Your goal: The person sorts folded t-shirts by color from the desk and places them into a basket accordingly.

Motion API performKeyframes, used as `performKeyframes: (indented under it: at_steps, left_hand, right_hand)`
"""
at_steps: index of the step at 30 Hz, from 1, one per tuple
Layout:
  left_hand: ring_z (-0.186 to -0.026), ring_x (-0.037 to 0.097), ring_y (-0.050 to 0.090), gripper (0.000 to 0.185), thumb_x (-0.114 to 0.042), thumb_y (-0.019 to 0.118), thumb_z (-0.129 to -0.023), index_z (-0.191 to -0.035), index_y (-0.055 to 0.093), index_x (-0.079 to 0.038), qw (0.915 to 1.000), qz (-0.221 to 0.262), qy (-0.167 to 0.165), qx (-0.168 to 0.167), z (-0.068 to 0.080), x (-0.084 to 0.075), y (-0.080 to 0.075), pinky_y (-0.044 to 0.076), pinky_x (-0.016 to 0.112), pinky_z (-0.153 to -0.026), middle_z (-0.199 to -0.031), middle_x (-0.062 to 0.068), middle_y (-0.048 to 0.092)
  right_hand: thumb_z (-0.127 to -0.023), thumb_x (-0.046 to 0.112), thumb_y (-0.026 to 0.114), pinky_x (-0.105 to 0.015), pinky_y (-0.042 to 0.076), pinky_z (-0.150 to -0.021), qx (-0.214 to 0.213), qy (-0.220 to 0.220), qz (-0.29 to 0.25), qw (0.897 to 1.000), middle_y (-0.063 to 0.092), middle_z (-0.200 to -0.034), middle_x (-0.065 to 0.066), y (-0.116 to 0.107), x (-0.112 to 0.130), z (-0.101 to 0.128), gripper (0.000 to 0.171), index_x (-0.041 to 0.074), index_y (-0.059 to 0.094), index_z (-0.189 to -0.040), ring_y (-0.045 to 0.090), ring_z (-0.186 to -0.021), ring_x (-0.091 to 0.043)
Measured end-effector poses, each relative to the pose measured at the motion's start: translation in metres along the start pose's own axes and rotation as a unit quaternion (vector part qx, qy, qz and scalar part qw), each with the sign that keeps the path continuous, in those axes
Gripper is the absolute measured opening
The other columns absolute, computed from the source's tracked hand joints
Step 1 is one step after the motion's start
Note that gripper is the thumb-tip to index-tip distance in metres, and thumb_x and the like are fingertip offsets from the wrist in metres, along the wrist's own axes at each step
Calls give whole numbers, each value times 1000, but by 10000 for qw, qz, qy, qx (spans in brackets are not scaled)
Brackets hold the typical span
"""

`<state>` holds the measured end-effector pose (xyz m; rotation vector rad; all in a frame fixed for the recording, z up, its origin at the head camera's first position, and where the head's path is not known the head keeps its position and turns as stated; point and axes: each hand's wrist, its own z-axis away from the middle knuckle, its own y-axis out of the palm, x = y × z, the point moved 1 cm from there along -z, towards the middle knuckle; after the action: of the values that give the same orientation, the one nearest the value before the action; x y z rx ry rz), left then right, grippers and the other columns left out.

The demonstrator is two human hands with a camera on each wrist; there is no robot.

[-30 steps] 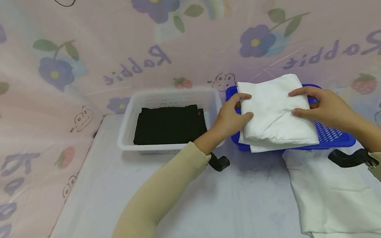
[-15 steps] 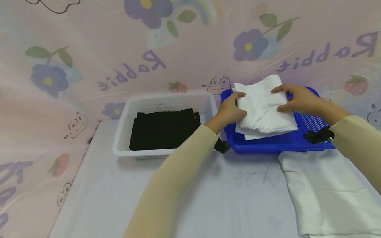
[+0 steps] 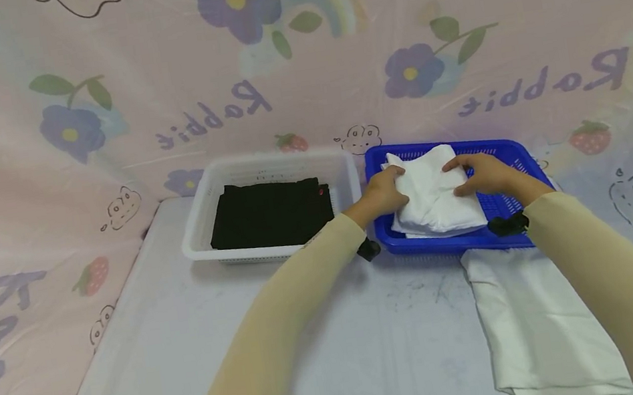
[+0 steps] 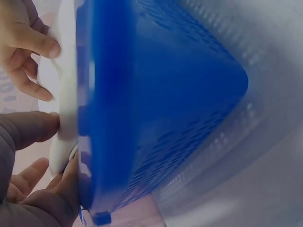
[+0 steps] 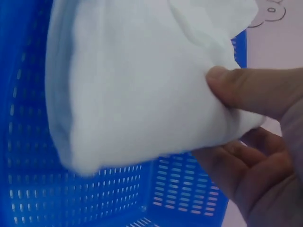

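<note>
A folded white cloth (image 3: 437,197) lies over the left part of the blue basket (image 3: 504,147), low within its rim in the head view. My left hand (image 3: 382,195) grips the cloth's left edge, thumb on top and fingers underneath in the left wrist view. On the opposite side my right hand (image 3: 486,175) pinches the right edge. The right wrist view shows that thumb pressed on the cloth (image 5: 142,85) with the fingers below it, and the perforated basket (image 5: 113,198) underneath.
Left of the blue basket stands a white basket (image 3: 195,241) with folded black clothing (image 3: 267,214) inside. Another white cloth (image 3: 543,321) lies flat on the table (image 3: 374,351) at front right. A printed curtain (image 3: 312,76) hangs behind both baskets.
Both hands have carried the folded white cloth away from me and lowered it into the blue basket. The right hand has shifted left, closer to the left hand.
</note>
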<state>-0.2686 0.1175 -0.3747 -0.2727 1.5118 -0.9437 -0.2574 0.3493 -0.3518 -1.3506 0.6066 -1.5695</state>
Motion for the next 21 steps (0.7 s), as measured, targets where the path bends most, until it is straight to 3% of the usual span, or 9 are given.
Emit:
performKeyframes:
  at_steps: [3, 6, 10, 16, 21]
  left_hand:
    - [-100, 14, 58, 61, -9, 72, -83, -139, 48, -17, 10000, 72, -6, -11, 1, 0, 2, 50, 22, -75, -131, 5, 59]
    - [-102, 18, 61, 61, -7, 72, -83, -139, 48, -16, 9998, 218, 17, 16, 3, 1, 4, 51, 22, -71, -128, 8, 60]
    - [-116, 22, 59, 59, -9, 72, -84, -138, 49, -14, 9993, 360, 123, 61, 5, 3, 4, 52, 24, -79, -134, 9, 58]
    - [-121, 22, 57, 56, -14, 71, -85, -137, 49, -16, 9978, 548, 349, 145, 8, 7, 4, 52, 25, -84, -134, 7, 58]
    - [-111, 19, 60, 53, -17, 70, -88, -137, 49, -18, 9963, 707, 473, 137, 12, 11, 1, 52, 25, -80, -133, 5, 58]
  right_hand:
    - [-86, 18, 72, -66, 33, -101, 10, 82, 5, 10000, 35, -143, -33, 3, -4, -1, 56, 7, 50, -137, 33, -129, -50]
    - [-87, 13, 69, -60, 43, -95, 84, 127, -21, 9999, 40, -137, -32, 8, -8, -2, 53, 5, 51, -136, 45, -118, -46]
    - [-87, 7, 66, -46, 54, -83, 266, 236, -85, 9993, 43, -133, -35, 13, -13, 0, 51, 0, 49, -135, 57, -102, -41]
    - [-89, 7, 64, -47, 56, -80, 329, 330, -32, 9989, 45, -133, -38, 9, -18, 9, 53, -4, 46, -137, 57, -108, -49]
    - [-91, 15, 64, -48, 55, -82, 274, 168, 30, 9995, 48, -133, -36, 4, -17, 15, 53, -1, 46, -138, 57, -109, -49]
